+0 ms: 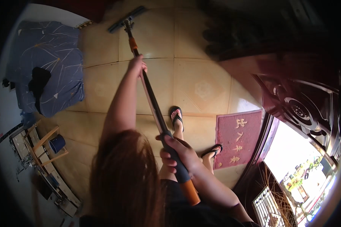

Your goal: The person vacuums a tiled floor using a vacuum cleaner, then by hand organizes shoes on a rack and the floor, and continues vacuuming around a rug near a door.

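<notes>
A long mop point(151, 96) with a dark pole and orange parts slants across the view. Its narrow flat head point(126, 19) lies on the tiled floor at the far side, too dim to show its working face. Stretched out ahead, my left hand point(138, 65) is closed round the upper pole, just below an orange collar. My right hand point(178, 151) wraps the thick grey grip nearer my body, above its orange end. Long brown hair hides part of my left arm and the floor beneath.
A red doormat point(238, 140) lies beside my sandalled feet, by a bright open doorway point(303, 159). Carved dark wooden door panels point(301, 108) stand at right. On the left are a blue-covered piece of furniture point(64, 56) with a black item on it, and a wooden stool point(45, 140).
</notes>
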Demonstrator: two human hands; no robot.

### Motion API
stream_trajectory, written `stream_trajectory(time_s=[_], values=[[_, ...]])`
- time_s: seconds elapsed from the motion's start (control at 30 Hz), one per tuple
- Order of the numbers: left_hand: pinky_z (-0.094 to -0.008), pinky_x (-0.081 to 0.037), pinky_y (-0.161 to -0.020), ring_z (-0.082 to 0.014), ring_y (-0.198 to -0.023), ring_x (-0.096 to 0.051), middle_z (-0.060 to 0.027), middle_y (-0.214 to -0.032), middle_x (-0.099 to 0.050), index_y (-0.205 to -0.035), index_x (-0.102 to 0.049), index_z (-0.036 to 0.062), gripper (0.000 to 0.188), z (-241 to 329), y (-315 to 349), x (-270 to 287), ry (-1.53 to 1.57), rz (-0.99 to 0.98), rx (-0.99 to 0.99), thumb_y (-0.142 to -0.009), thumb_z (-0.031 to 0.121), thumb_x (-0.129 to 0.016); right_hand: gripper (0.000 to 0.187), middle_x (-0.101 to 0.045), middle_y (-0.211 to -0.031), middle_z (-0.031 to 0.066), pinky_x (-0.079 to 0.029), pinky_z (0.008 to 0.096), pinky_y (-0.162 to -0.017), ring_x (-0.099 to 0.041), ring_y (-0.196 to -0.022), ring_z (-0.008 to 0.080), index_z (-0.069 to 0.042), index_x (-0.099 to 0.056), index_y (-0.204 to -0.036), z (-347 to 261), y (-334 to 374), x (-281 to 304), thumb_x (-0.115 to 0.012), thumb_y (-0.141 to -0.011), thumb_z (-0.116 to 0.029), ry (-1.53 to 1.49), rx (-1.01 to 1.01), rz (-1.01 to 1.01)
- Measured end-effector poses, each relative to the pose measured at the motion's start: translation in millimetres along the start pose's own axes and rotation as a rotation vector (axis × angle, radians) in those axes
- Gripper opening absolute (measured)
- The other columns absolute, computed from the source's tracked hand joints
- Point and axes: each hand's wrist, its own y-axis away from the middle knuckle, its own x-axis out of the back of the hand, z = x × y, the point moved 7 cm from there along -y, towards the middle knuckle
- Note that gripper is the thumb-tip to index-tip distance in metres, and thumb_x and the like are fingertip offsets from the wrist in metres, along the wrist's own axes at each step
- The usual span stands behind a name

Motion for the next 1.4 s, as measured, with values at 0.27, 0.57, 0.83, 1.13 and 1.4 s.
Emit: stream_trajectory(time_s=[0.27,0.57,0.83,1.13,1.4], values=[[-0.0281,-0.033,-0.028,-0.0164,-0.028,-0.035,-0.0051,-0.04,-0.037,-0.058,-0.039,0.0034,0.039,-99,86,-62,0.069,0.053,0.033,-0.079,0.035,-0.045,0.033,-0.038,-0.059,0.0023,-0.03,0.0201,-0.032,-0.035,-0.04,0.0086,-0.007,-0.04,-0.098,44,85,93,-0.041,-0.083,-0.037,-0.155,-0.041,0.015],[-0.0291,-0.03,-0.029,-0.014,-0.029,-0.032,-0.0014,-0.042,-0.032,-0.057,-0.032,0.0101,0.042,-351,418,-184,0.197,-0.056,0.461,-0.079,0.044,-0.044,0.034,-0.046,-0.06,0.0065,-0.035,0.0198,-0.039,-0.039,-0.042,0.0113,-0.001,-0.045,-0.101,200,393,236,-0.035,-0.086,-0.029,0.051,-0.09,0.485],[-0.0274,-0.029,-0.031,-0.0115,-0.03,-0.03,0.001,-0.042,-0.03,-0.06,-0.033,0.0114,0.038,-351,457,-179,0.261,-0.107,0.597,-0.079,0.042,-0.045,0.041,-0.05,-0.077,0.0049,-0.038,0.0212,-0.042,-0.048,-0.055,0.0131,-0.002,-0.035,-0.119,190,421,198,-0.046,-0.083,-0.019,0.078,-0.009,0.631],[-0.0258,-0.028,-0.031,-0.0105,-0.029,-0.029,0.0029,-0.04,-0.03,-0.054,-0.031,0.0136,0.042,-209,234,-134,0.126,-0.029,0.407,-0.077,0.044,-0.047,0.033,-0.041,-0.057,0.0062,-0.035,0.0237,-0.032,-0.039,-0.037,0.0134,-0.013,-0.032,-0.112,94,220,154,-0.038,-0.086,-0.03,-0.077,-0.009,0.156],[-0.0257,-0.03,-0.031,-0.0122,-0.032,-0.033,-0.0003,-0.043,-0.032,-0.06,-0.035,0.0099,0.037,-107,109,-95,-0.067,0.021,0.102,-0.077,0.041,-0.048,0.026,-0.04,-0.057,0.006,-0.034,0.0248,-0.032,-0.038,-0.038,0.0135,-0.013,-0.036,-0.105,31,117,108,-0.042,-0.084,-0.029,-0.125,-0.002,0.157]])
